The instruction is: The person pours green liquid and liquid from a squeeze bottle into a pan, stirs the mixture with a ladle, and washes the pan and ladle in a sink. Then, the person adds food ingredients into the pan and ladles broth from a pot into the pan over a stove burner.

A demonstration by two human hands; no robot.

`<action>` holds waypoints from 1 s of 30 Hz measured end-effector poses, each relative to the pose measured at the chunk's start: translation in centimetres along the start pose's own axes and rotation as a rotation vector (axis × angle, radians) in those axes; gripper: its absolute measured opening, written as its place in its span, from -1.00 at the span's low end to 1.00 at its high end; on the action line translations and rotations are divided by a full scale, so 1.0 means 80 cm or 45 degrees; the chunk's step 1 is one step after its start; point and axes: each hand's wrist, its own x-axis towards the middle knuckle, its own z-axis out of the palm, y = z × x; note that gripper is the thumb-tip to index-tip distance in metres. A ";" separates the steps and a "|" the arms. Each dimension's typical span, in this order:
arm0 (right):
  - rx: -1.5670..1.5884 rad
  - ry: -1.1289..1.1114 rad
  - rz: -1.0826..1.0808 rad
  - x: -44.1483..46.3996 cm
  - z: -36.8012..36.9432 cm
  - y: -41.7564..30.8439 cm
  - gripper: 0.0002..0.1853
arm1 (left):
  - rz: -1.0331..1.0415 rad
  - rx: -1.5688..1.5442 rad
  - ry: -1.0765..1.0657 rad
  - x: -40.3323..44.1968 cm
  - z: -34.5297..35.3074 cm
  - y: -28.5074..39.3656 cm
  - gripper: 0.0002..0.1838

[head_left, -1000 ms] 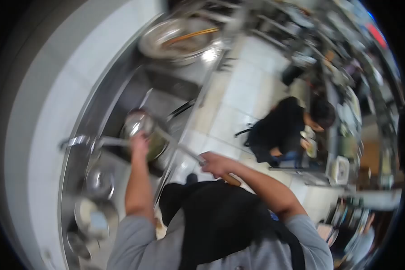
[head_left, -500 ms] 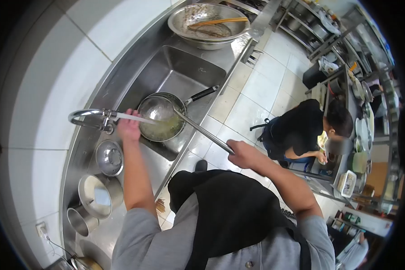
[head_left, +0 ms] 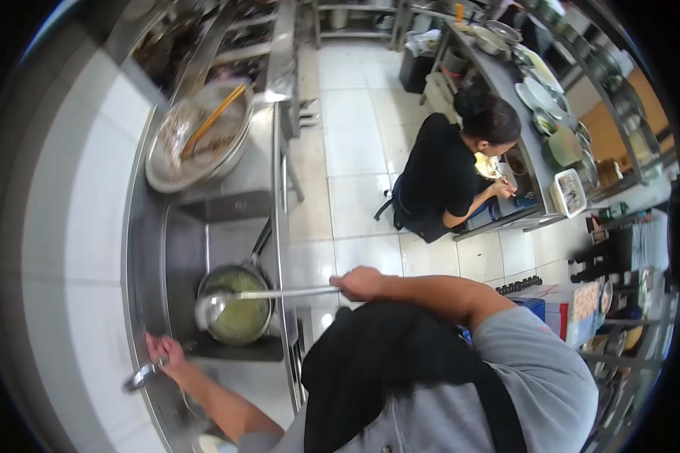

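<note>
Head view: my right hand [head_left: 359,284] grips the ladle [head_left: 283,292]; its scoop sits over the pan's [head_left: 268,318] far rim, left of that hand, in the sink [head_left: 217,245]. Left hand [head_left: 166,352] is at the faucet [head_left: 142,375]; can't tell if it's gripping. Step looks like ladle work over the pan; next move calls for firm right grip.

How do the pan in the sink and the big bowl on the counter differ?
The pan has a long dark handle; the bowl shows none. The pan holds greenish liquid, the bowl chopsticks. The pan looks smaller than the bowl. Both are round and open-topped.
</note>
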 end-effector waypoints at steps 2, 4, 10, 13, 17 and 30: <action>0.034 -0.014 -0.077 -0.003 -0.033 0.013 -0.79 | 0.030 0.201 0.291 -0.017 0.036 -0.028 -0.66; 0.078 0.034 -0.140 0.007 -0.052 0.039 -0.78 | 0.045 0.597 0.584 -0.040 0.078 -0.068 -0.60; 0.476 0.001 -0.400 0.051 -0.191 0.077 -0.75 | 0.376 2.599 0.067 -0.011 0.029 -0.136 -0.65; 0.823 -0.138 -0.566 0.068 -0.288 0.086 -0.71 | -0.487 2.868 0.062 0.005 0.142 -0.149 -0.73; 1.137 -0.414 -0.399 0.081 -0.410 0.131 -0.83 | -0.823 2.649 0.461 0.021 0.371 -0.189 -0.68; 2.288 0.229 -0.084 0.126 -0.626 0.324 -0.83 | 0.225 2.505 -0.650 0.131 0.774 -0.643 -0.68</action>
